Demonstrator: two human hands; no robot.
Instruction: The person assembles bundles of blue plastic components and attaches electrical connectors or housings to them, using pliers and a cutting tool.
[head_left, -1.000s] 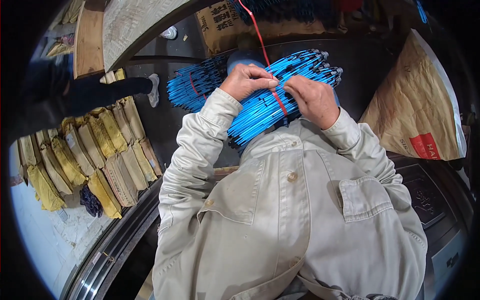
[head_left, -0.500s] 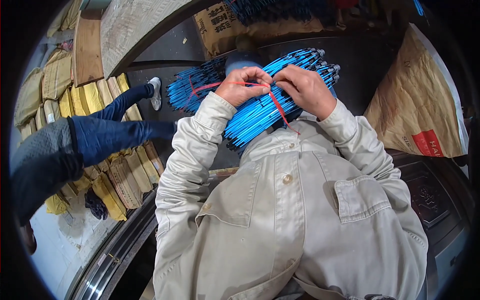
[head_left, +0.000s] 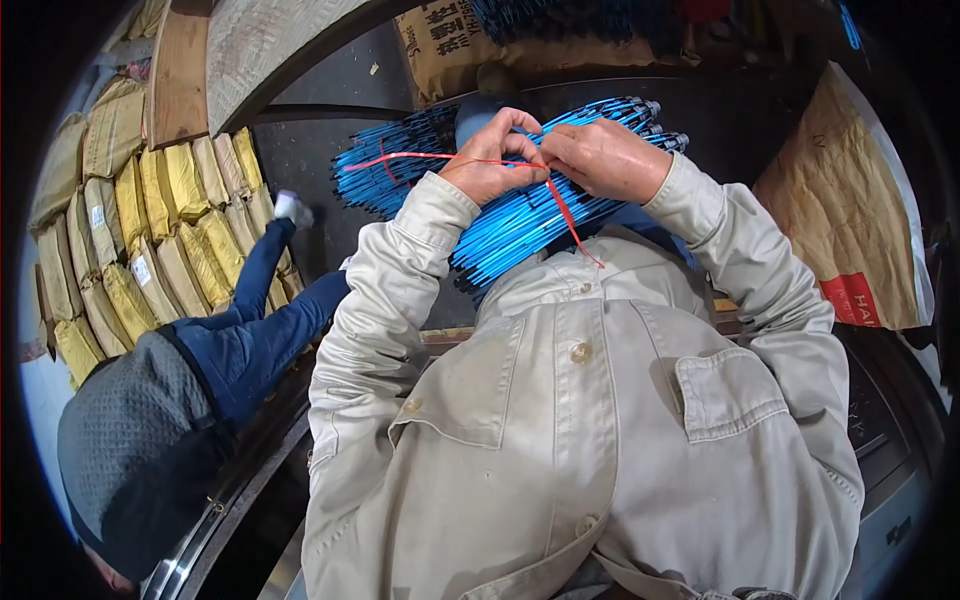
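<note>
the left hand (head_left: 497, 160) and the right hand (head_left: 608, 160) meet almost fingertip to fingertip, both held narrow: each pinches a thin, glossy red plastic ribbon (head_left: 567, 213), the right fingers bunched together, the left ones curled around a small opening. the ribbon crosses a large bundle of slim, straight, bright blue rods with black ends (head_left: 515, 237), which lies slantwise beneath the hands, close to the front of a creased beige cloth jacket (head_left: 585, 400). one ribbon tail trails left over a smaller bundle of blue and black rods (head_left: 365, 180); another drops to a fine tip over the jacket.

grey-capped ends (head_left: 680, 142) of the large bundle stick out past the right hand, and a dark gap parts them from a tall, crumpled brown paper sheet (head_left: 840, 190) with a pale edge. to the left, a band of smooth dark floor (head_left: 325, 85) runs between the smaller bundle and a curved, rough, pale grey panel (head_left: 265, 55), bordered by a flat wooden board (head_left: 181, 85). farther left, wrinkled yellow and tan packages (head_left: 185, 180) sit in tight rows, with a person in a textured grey top and dark blue trousers (head_left: 140, 410) beside them.
</note>
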